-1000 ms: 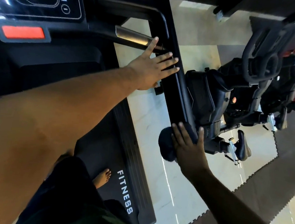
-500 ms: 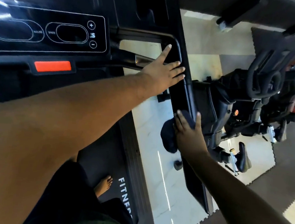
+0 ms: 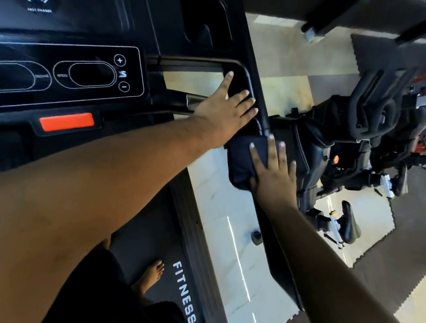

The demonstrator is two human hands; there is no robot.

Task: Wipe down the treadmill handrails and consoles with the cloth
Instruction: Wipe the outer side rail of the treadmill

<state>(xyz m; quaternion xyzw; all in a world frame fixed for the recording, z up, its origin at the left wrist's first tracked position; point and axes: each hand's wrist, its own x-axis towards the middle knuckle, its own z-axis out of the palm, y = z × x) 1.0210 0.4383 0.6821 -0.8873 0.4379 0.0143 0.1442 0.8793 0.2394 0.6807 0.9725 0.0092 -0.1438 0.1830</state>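
Observation:
A dark cloth [image 3: 241, 161] is bunched on the treadmill's black right handrail [image 3: 277, 255]. My right hand [image 3: 273, 175] presses it flat against the rail with straight, spread fingers. Just above it, my left hand [image 3: 224, 111] rests open on the corner where the rail meets the silver crossbar [image 3: 192, 101], fingers extended. The glossy black console [image 3: 60, 75] with speed and incline buttons and a red stop key [image 3: 66, 121] fills the upper left.
I stand barefoot [image 3: 151, 273] on the treadmill belt [image 3: 148, 222], next to the "FITNESS" side rail [image 3: 184, 291]. Black exercise bikes [image 3: 361, 137] crowd the floor right beyond the handrail. Pale tiles and dark foam mats [image 3: 391, 251] cover the floor.
My right hand has slid the cloth up the handrail until it sits just below my left hand. My left hand stays on the rail corner.

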